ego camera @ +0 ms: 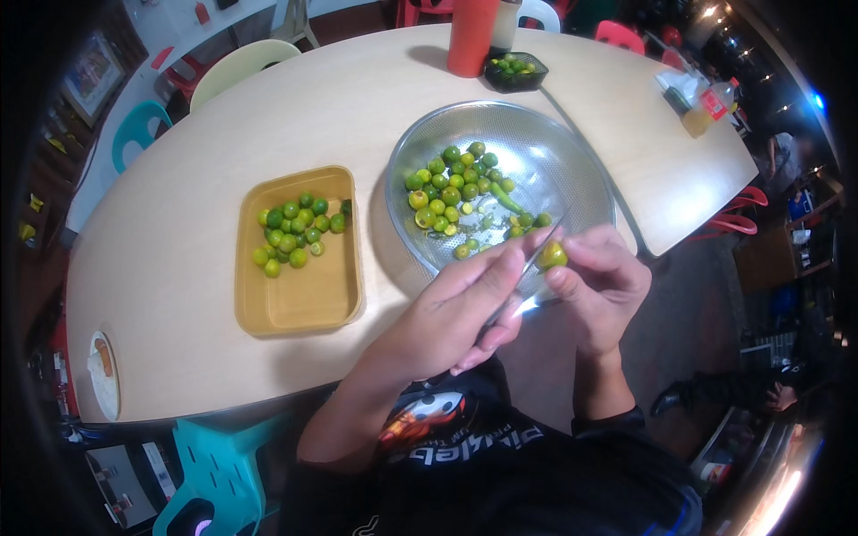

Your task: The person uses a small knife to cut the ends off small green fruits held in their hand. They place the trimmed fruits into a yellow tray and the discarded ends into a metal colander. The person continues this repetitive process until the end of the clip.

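My left hand grips a small knife, its thin blade pointing up and away from me. In my right hand, the fingertips and thumb pinch a yellow-green calamansi-like citrus fruit close beside the blade. Both hands are over the near rim of a round perforated metal colander. Inside it lie many small green and yellowish citrus fruits, some cut pieces, and a long green chili pepper. My hands hide part of the colander's near side.
Left of the colander, a tan plastic tub holds more green citrus fruits. Farther back stand a red bottle and a black basket of fruits. A plastic drink bottle is at right, a plate at far left. A teal stool is below.
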Available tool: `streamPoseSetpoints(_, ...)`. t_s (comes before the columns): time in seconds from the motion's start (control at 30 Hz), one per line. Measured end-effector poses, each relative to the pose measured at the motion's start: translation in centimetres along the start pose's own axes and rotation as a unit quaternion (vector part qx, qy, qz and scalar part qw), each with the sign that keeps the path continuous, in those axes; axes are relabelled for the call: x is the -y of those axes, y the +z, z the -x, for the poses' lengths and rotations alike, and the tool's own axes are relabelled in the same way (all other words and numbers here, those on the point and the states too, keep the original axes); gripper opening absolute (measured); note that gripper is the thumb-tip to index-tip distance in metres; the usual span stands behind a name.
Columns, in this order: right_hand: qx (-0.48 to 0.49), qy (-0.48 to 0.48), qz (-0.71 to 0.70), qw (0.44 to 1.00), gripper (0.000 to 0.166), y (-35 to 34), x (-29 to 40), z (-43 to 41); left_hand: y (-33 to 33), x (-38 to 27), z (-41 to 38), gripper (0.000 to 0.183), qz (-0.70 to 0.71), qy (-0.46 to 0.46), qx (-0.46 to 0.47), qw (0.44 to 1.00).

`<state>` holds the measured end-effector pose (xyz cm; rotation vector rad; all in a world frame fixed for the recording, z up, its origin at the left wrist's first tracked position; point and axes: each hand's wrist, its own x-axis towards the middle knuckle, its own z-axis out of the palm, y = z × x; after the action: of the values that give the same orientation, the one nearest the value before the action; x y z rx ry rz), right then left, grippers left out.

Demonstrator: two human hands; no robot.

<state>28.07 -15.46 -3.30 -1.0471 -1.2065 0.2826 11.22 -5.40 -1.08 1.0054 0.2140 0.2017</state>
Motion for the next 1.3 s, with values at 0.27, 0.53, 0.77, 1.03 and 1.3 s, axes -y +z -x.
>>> streamPoseSetpoints(0.27, -0.034, 0.152, -0.145, 0.977, 0.022, 0.1, -0.8, -0.7, 0.5, 2.5, -1.8, 0.045, -0.25, 0.265, -0.184, 0.913)
streamPoseSetpoints(0.53, 0.008, 0.171, -0.127, 0.977, 0.022, 0.0, -0.3, -0.5, 0.0, 2.3, -1.5, 0.031, -0.315, 0.276, -0.257, 0.871)
streamPoseSetpoints(0.77, 0.067, 0.092, 0.097, 0.989, 0.03, -0.9, 0.1, -2.4, 0.1, -0.2, 1.3, 0.031, -0.477, 0.247, -0.344, 0.77)
streamPoseSetpoints(1.03, 0.32, 0.106, 0.447, 0.829, 0.015, -5.1, -2.1, -7.0, -7.8, -4.5, 7.3, 0.028, -0.663, -0.075, -0.522, 0.532)
streamPoseSetpoints(1.3, 0.481, 0.113, 0.558, 0.667, 0.019, -1.0, -3.4, -8.4, -8.4, -4.0, 6.6, 0.03, -0.644, -0.004, -0.554, 0.528)
